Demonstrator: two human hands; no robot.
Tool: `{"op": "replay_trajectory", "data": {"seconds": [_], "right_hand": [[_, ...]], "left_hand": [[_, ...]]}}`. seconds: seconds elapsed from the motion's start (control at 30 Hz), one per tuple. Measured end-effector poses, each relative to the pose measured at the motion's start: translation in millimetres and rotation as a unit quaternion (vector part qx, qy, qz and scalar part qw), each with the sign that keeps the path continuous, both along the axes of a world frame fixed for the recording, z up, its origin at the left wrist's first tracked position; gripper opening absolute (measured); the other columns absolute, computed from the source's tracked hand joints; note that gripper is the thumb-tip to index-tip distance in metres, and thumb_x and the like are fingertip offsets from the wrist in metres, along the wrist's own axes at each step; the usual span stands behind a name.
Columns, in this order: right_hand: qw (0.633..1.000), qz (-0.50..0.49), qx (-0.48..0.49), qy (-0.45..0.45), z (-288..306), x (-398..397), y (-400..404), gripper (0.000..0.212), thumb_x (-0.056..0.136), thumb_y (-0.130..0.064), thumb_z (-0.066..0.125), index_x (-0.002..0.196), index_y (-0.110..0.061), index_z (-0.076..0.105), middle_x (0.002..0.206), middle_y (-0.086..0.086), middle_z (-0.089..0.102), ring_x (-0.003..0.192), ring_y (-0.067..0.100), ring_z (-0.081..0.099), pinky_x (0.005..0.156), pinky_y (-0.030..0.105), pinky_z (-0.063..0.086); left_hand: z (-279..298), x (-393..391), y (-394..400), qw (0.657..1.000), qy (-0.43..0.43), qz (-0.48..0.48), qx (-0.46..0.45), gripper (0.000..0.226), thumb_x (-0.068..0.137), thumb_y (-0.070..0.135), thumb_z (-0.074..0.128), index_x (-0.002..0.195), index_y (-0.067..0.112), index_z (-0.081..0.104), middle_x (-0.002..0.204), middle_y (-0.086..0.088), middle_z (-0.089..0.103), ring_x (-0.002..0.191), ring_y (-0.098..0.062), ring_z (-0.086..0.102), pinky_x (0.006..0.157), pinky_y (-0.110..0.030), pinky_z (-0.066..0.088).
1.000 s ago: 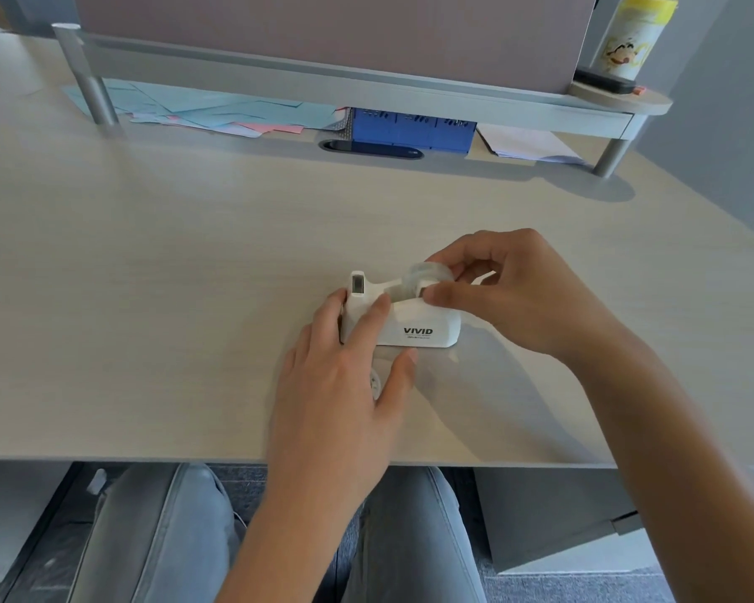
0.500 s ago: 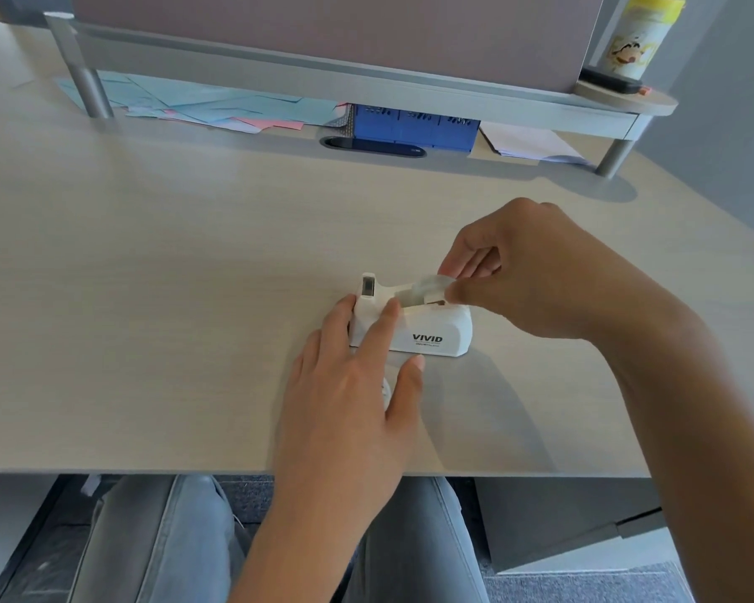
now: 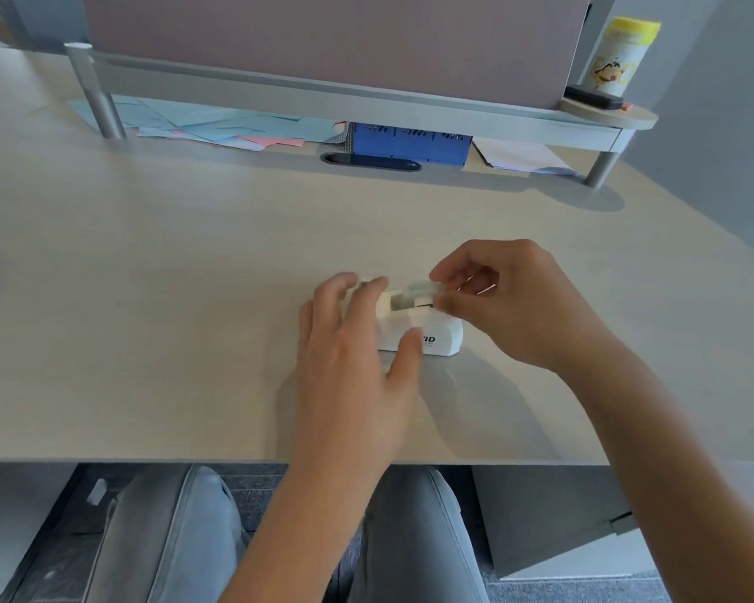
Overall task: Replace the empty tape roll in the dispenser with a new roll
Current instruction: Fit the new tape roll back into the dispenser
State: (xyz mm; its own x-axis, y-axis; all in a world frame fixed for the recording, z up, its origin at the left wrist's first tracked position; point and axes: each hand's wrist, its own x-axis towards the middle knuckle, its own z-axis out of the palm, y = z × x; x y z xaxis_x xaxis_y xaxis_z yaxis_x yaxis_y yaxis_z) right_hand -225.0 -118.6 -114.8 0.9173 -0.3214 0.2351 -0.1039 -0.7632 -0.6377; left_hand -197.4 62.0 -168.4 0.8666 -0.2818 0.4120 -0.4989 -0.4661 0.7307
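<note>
A small white tape dispenser (image 3: 442, 337) stands on the pale wooden desk (image 3: 192, 298), its cutter end hidden under my fingers. My left hand (image 3: 353, 367) lies over its left end, with the fingers on top and the thumb pressed on the front face. My right hand (image 3: 510, 302) pinches a clear tape roll (image 3: 418, 290) between thumb and forefinger. The roll sits tilted just above the dispenser's open cradle. Whether it touches the cradle I cannot tell.
A raised grey shelf (image 3: 366, 97) crosses the back of the desk. Under it lie blue and pink papers (image 3: 218, 126), a blue box (image 3: 410, 143) and white sheets (image 3: 523, 156). A yellow-lidded canister (image 3: 621, 54) stands at the back right. The desk's front edge is close below my wrists.
My right hand lifted the tape roll out of the cradle and holds it slightly higher and flatter. My left hand slid further over the dispenser's left end, covering the cutter.
</note>
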Motion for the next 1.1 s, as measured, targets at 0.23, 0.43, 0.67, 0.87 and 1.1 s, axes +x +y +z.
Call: {"op": "replay_trajectory", "data": {"seconds": [0.23, 0.43, 0.67, 0.87, 1.1], "right_hand": [[0.994, -0.004, 0.096, -0.058, -15, -4, -2, 0.024, 0.085, -0.015, 0.084, 0.105, -0.021, 0.074, 0.091, -0.001, 0.076, 0.081, 0.019, 0.072, 0.078, 0.027, 0.06], [0.99, 0.006, 0.119, -0.071, -21, -3, -5, 0.024, 0.085, -0.011, 0.084, 0.106, -0.018, 0.074, 0.091, 0.001, 0.076, 0.08, 0.021, 0.071, 0.078, 0.027, 0.06], [0.985, 0.013, 0.152, -0.083, -25, -5, -7, 0.026, 0.085, -0.01, 0.083, 0.108, -0.017, 0.073, 0.093, 0.001, 0.077, 0.08, 0.021, 0.071, 0.077, 0.028, 0.06], [0.985, 0.013, 0.151, -0.086, -26, -5, -4, 0.026, 0.087, -0.01, 0.081, 0.11, -0.018, 0.073, 0.094, 0.002, 0.076, 0.079, 0.023, 0.07, 0.075, 0.028, 0.06], [0.993, -0.006, 0.097, -0.074, -23, -5, 6, 0.032, 0.083, -0.025, 0.085, 0.111, -0.023, 0.072, 0.094, -0.01, 0.072, 0.072, 0.005, 0.063, 0.066, 0.01, 0.049]], "left_hand": [[35, 36, -27, 0.996, 0.003, 0.006, 0.092, 0.024, 0.094, 0.038, 0.062, 0.104, 0.024, 0.08, 0.099, 0.002, 0.075, 0.108, -0.028, 0.059, 0.096, -0.048, 0.048], [43, 41, -32, 0.998, 0.063, -0.01, 0.029, 0.01, 0.084, 0.031, 0.075, 0.082, 0.025, 0.083, 0.078, 0.008, 0.078, 0.089, -0.026, 0.07, 0.086, -0.048, 0.055], [48, 40, -35, 0.996, 0.092, 0.003, -0.001, 0.009, 0.081, 0.021, 0.075, 0.076, 0.023, 0.082, 0.067, 0.011, 0.074, 0.077, -0.021, 0.073, 0.081, -0.044, 0.059], [49, 35, -40, 0.999, 0.037, 0.022, 0.018, 0.012, 0.084, 0.018, 0.071, 0.078, 0.021, 0.081, 0.069, 0.009, 0.073, 0.076, -0.025, 0.071, 0.078, -0.045, 0.059], [56, 42, -36, 0.998, 0.053, 0.019, 0.038, 0.019, 0.087, 0.013, 0.063, 0.079, 0.018, 0.079, 0.071, 0.009, 0.073, 0.08, -0.031, 0.071, 0.082, -0.049, 0.058]]}}
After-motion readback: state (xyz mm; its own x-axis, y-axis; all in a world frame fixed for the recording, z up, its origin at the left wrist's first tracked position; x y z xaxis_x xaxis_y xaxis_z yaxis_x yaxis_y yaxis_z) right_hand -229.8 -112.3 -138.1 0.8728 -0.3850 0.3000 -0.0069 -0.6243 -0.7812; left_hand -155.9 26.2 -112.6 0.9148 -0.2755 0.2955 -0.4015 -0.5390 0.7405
